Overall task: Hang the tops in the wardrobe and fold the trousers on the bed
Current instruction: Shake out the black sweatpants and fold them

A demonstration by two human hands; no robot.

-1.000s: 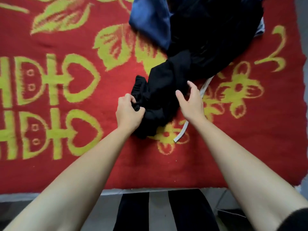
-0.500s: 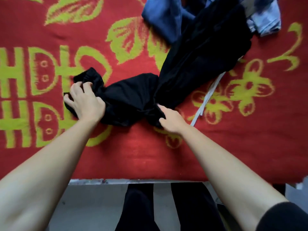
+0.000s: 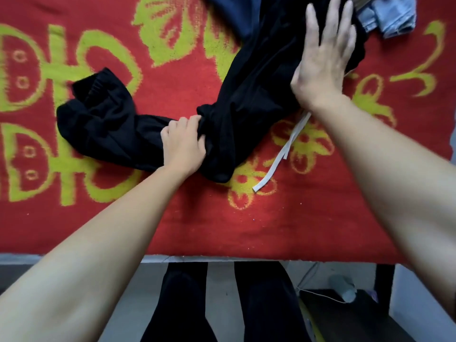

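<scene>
Red blanket with a yellow-green pattern covers the bed and fills the upper two thirds of the frame. I log the following.

- Black trousers: crumpled on the blanket, running from centre left up to the upper right.
- Left hand: at frame centre, fingers curled into a bunched fold of the trousers.
- Right hand: upper right, fingers straight and spread over the trousers. I cannot tell whether it presses down.
- White strip: right of centre, trailing out from under the trousers.
- Dark blue garment: at the top edge.
- Pale denim: in the upper right corner.
</scene>
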